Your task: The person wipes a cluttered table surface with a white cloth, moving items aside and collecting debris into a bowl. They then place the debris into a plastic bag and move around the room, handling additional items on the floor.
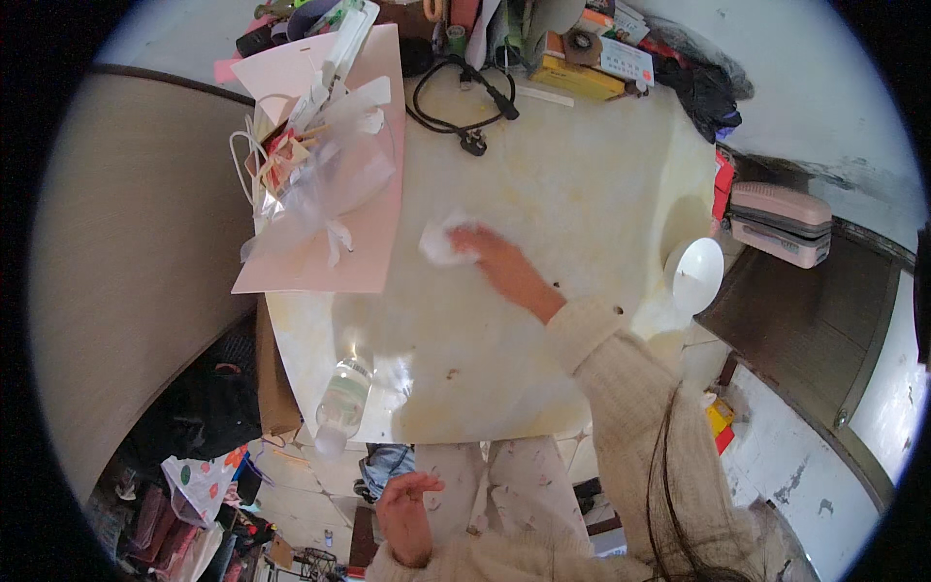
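My right hand (502, 263) presses a crumpled white tissue (438, 241) onto the stained, pale tabletop (509, 349); the fingers are blurred. Below the near table edge, in front of my lap, my left hand (407, 509) is raised with its fingers loosely bent, holding nothing that shows. Small dark crumbs lie near my right wrist and closer to the near edge. A clear plastic bottle (345, 396) with a pale label stands at the near left corner. At the right edge is a white bowl (698, 276).
A pink sheet (334, 273) at the left bears plastic bags and wrappers. Behind lie a black power cable (436, 129), a yellow box (574, 76) and a black plastic bag (702, 98). A pink suitcase (782, 222) stands beyond the right side.
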A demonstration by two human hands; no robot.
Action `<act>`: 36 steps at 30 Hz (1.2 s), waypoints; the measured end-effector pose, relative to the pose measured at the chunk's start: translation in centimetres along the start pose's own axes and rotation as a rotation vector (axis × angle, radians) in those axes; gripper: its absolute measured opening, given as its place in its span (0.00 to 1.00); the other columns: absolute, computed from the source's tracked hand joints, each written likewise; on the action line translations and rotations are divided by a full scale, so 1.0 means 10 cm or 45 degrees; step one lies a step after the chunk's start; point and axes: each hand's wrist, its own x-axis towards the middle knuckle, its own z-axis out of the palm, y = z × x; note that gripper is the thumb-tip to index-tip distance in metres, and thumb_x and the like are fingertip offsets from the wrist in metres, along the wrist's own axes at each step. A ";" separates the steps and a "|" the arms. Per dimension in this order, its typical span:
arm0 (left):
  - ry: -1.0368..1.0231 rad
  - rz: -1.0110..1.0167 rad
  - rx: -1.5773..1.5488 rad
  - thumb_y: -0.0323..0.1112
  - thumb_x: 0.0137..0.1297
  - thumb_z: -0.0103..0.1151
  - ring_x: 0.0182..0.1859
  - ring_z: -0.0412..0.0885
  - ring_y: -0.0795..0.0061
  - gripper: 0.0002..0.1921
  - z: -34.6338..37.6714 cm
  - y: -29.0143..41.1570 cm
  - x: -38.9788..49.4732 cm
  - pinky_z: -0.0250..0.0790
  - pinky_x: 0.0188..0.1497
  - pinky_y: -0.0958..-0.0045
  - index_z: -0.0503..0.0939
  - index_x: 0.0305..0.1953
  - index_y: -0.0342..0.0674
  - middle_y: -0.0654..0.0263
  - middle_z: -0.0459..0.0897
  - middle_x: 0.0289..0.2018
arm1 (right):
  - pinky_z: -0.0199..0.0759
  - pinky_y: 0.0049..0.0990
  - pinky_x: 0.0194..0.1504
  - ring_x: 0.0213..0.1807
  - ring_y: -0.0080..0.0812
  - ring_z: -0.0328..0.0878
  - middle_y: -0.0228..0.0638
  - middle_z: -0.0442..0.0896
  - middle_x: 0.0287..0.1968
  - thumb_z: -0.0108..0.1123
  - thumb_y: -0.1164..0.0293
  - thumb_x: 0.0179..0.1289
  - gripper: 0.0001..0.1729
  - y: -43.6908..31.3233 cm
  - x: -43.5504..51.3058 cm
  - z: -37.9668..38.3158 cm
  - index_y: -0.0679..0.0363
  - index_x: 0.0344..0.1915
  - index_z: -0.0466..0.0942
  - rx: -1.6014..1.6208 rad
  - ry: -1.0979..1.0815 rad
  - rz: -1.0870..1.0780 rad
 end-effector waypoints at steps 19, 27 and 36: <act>-0.125 -0.034 0.031 0.46 0.63 0.39 0.42 0.75 0.69 0.22 -0.07 -0.16 0.02 0.68 0.46 0.67 0.71 0.43 0.29 0.58 0.77 0.37 | 0.59 0.30 0.50 0.45 0.33 0.64 0.41 0.69 0.45 0.39 0.61 0.69 0.18 -0.46 -2.07 -0.46 0.65 0.47 0.63 -0.047 2.184 1.066; -0.062 0.000 0.055 0.44 0.64 0.37 0.39 0.77 0.64 0.22 -0.05 -0.20 0.05 0.70 0.44 0.64 0.71 0.42 0.27 0.53 0.77 0.36 | 0.55 0.28 0.57 0.55 0.33 0.63 0.41 0.67 0.54 0.37 0.66 0.69 0.18 -0.21 -2.17 -0.40 0.64 0.54 0.62 0.055 2.347 1.021; -0.225 0.123 0.462 0.50 0.65 0.39 0.36 0.78 0.64 0.27 -0.03 -0.22 0.01 0.70 0.43 0.65 0.72 0.40 0.26 0.53 0.78 0.34 | 0.53 0.31 0.61 0.63 0.33 0.56 0.39 0.60 0.63 0.38 0.69 0.67 0.20 0.13 -1.48 -0.16 0.65 0.56 0.65 0.115 1.536 0.716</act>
